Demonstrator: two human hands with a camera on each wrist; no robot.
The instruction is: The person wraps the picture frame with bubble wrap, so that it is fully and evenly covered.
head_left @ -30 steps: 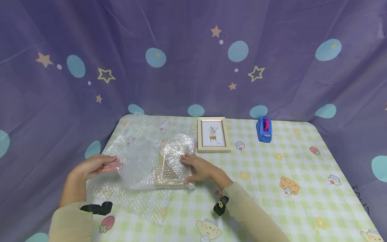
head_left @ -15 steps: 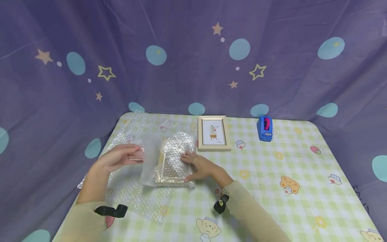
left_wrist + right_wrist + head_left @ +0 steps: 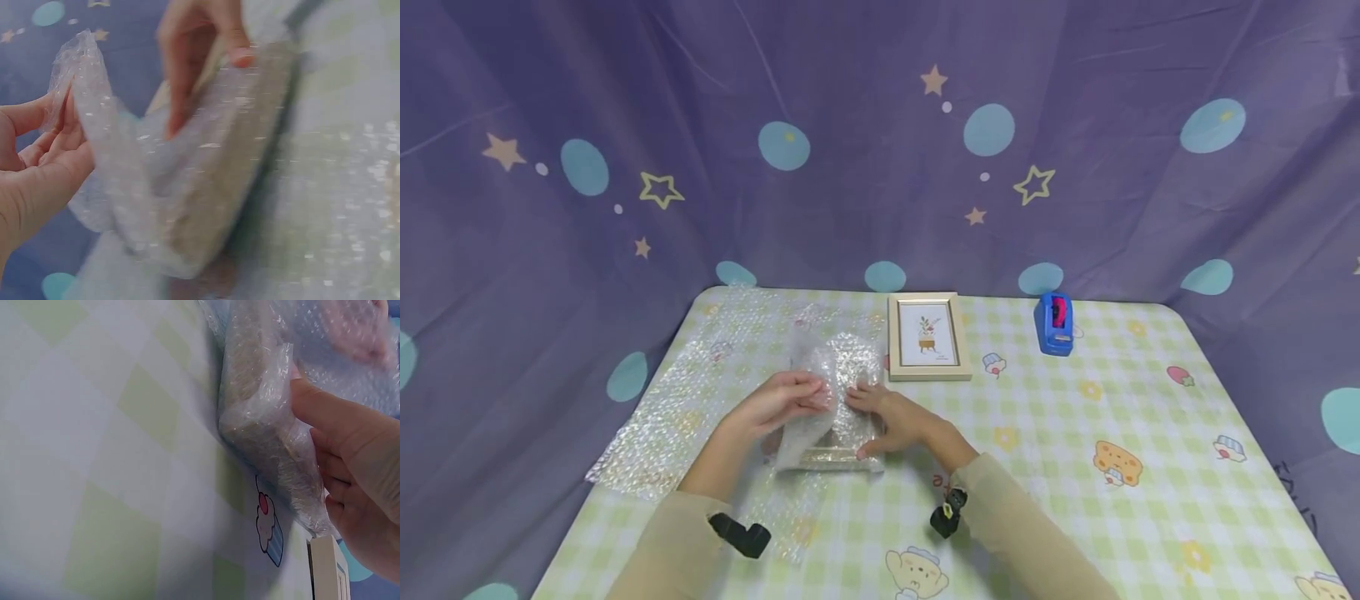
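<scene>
Plastic bubble wrap (image 3: 808, 429), pimpled | left fingers (image 3: 793, 392) pinching flap | rectangular frame (image 3: 831, 456) inside

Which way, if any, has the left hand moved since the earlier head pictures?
Yes: the left hand has moved rightward in the head view, judged against the unmoved framed picture; it now pinches bubble wrap close to the right hand.
</scene>
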